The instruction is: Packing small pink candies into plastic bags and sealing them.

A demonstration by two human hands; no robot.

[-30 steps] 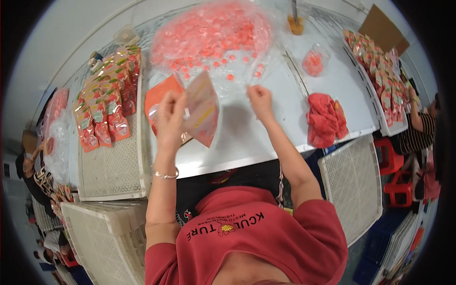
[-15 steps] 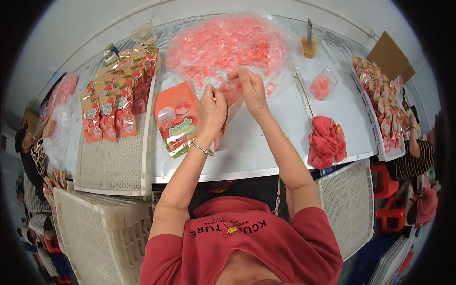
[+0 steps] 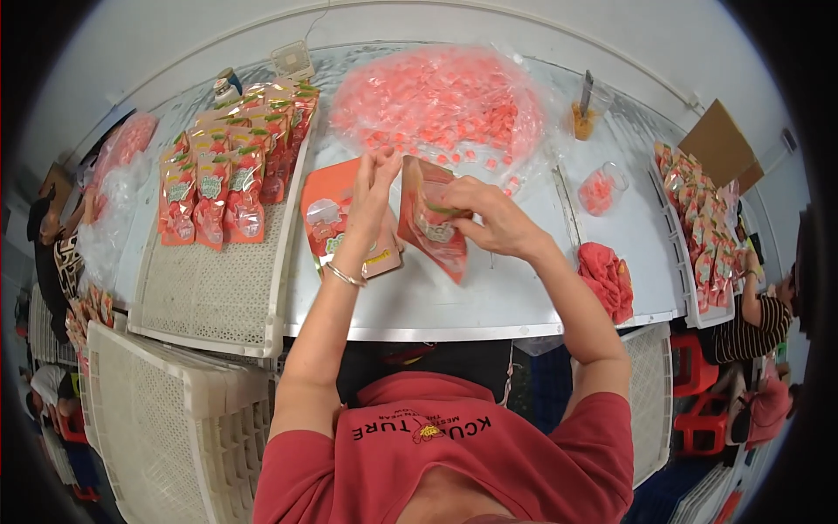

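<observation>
"What's at the left?"

"A white perforated plastic tray (image 3: 218, 301), with glossy red pouches with green tops (image 3: 211, 188) lying in overlapping rows across its farther part."

"And beside it?"

"A flat orange-red printed pouch (image 3: 319, 208) on the pale table (image 3: 419, 307), partly behind the left forearm."

"What is the left hand (image 3: 371, 192) doing?"

"It's raised with fingers pointing up, close to the upper left edge of a shiny red printed pouch (image 3: 426, 229). I can't tell whether it grips."

"Where's that pouch exactly?"

"Tilted between the hands, above the table. Beyond it lies a big clear plastic bag of small pink pieces (image 3: 436, 96)."

"The right hand (image 3: 502, 220)?"

"Thumb and fingers are drawn together, pinching the shiny pouch's right side."

"Farther right?"

"A clear cup with amber contents (image 3: 582, 123), a clear rounded jar of pink pieces (image 3: 599, 192), a crumpled red cloth (image 3: 604, 281), then another white tray (image 3: 711, 316) carrying more pouches."
</observation>
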